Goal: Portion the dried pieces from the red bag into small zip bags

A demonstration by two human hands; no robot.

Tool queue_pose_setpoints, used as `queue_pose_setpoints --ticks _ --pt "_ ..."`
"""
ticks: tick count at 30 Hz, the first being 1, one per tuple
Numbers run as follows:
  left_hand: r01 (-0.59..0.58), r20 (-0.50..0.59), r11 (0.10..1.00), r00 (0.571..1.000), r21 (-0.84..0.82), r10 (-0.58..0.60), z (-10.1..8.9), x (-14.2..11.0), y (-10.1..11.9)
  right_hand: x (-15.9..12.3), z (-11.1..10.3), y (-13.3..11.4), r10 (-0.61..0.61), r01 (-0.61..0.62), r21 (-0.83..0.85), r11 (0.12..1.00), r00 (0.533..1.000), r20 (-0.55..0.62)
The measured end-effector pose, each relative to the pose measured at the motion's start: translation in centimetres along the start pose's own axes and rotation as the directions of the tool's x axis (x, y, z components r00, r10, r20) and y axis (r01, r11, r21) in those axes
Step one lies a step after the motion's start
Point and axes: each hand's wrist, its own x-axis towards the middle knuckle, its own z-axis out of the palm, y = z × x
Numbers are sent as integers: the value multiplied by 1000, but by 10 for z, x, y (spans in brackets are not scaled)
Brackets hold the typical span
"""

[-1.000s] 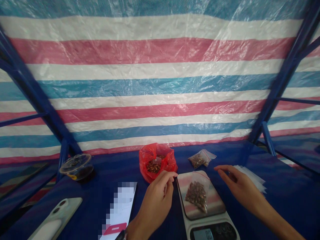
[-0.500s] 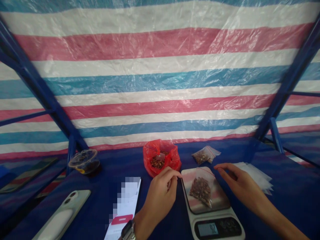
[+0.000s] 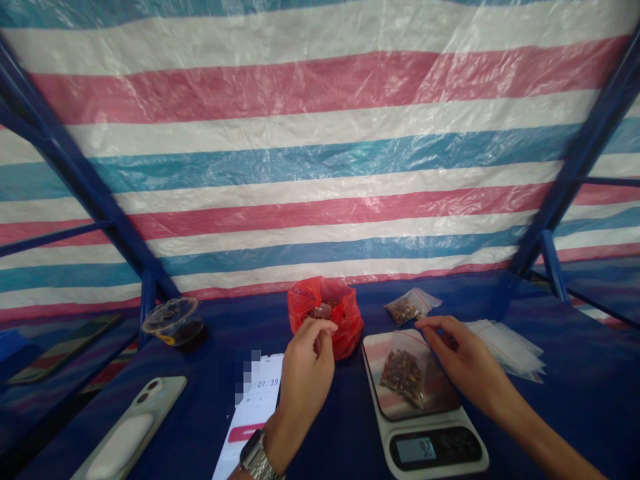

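My left hand, with a watch at its wrist, is curled closed at the front rim of a red plastic bag that holds brown dried pieces. Whether anything is between its fingers is hidden. My right hand pinches its thumb and forefinger together just above the far right part of a digital kitchen scale. What that pinch holds is too small to make out. On the scale's plate lies a clear zip bag with brown pieces inside; the display seems to read 9.2. Behind the scale rests another filled zip bag.
Empty zip bags are fanned out to the right. A phone showing a timer lies left of my left hand, with another phone farther left. A clear lidded tub with dark contents stands back left. A striped sheet hangs behind.
My left hand has moved left, from the scale's edge to the front of the red bag. My right hand has shifted slightly left and away from me.
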Motion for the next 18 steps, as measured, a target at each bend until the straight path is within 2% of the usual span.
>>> queue_pose_setpoints --ticks 11,15,18 --pt "-19 -44 1000 999 10 20 -4 -2 -1 -9 15 -20 -80 81 56 995 997 -17" --pt "-13 -1 999 1000 51 13 -3 -2 -1 -9 16 -22 -88 88 35 996 996 -2" --pt "21 88 992 996 126 -33 -1 -3 0 -7 17 -20 -68 67 6 998 997 29"
